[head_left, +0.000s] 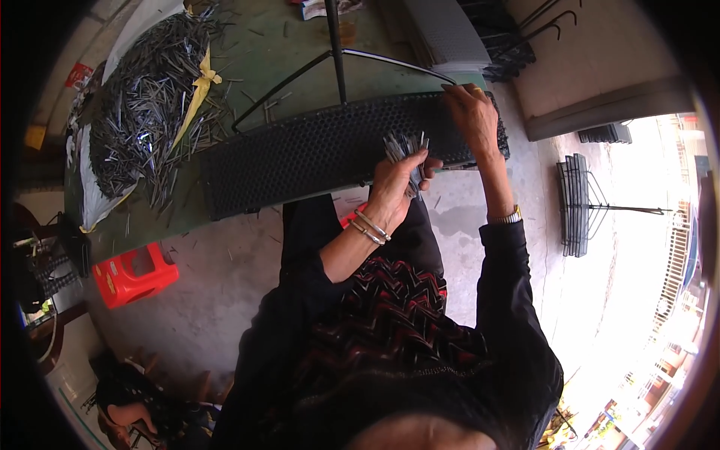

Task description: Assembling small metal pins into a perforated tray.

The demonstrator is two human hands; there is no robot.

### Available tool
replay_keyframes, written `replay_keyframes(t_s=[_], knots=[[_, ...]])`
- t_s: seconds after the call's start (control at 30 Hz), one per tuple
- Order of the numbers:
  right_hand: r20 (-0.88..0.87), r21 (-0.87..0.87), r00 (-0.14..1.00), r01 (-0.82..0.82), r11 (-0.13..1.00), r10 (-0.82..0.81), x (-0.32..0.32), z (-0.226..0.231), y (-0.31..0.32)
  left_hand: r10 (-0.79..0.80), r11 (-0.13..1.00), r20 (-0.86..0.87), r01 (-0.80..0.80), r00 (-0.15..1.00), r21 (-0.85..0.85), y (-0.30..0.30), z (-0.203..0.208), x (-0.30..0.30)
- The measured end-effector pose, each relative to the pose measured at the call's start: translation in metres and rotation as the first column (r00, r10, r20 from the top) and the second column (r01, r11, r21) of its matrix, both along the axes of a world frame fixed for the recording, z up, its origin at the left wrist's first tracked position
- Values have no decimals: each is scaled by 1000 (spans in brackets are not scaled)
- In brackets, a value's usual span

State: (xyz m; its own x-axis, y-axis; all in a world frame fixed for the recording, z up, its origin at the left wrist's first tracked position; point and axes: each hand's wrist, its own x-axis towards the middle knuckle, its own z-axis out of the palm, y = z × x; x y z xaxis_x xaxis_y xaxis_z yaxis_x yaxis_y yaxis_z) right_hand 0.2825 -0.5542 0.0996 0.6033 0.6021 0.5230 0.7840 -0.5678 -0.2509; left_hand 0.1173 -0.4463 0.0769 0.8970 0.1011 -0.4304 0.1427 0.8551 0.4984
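Observation:
My left hand (391, 187) is closed around a bundle of thin, dark grey strips (403, 144), held over the near edge of a long black perforated panel (300, 154). The panel lies along the table's near edge. At its far right corner is my right hand (475, 121), fingers bent down and pressed together against the edge; what they pinch is hidden. A black rod frame (337, 67) with two slanting braces meets the panel's far side, one brace reaching close to my right fingers.
A large heap of the same strips (142, 112) spills from a white sack with a yellow tie (202, 79) on the green table (259, 45). Grey perforated sheets (446, 37) are stacked at the far right. A red plastic stool (135, 274) and a black rack (574, 206) stand on the floor.

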Motion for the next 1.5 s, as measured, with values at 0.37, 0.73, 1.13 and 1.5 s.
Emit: replay_keyframes(t_s=[0.37, 0.73, 1.13, 1.5], knots=[[-910, 275, 312, -31, 961, 271, -64, 33, -14, 21, 994, 12, -22, 1000, 109, 0, 10, -3], [-817, 337, 495, -4, 941, 295, -54, 35, -25, 20, 998, -18, -19, 1000, 52, -1, 11, 0], [-469, 429, 879, 138, 893, 90, 4, 10, -13, -67, 998, -76, 65, 995, -27, -7, 10, -1], [-419, 267, 906, 61, 962, 59, 15, 18, -13, -57, 998, -67, 57, 996, -7, -7, 4, 0]])
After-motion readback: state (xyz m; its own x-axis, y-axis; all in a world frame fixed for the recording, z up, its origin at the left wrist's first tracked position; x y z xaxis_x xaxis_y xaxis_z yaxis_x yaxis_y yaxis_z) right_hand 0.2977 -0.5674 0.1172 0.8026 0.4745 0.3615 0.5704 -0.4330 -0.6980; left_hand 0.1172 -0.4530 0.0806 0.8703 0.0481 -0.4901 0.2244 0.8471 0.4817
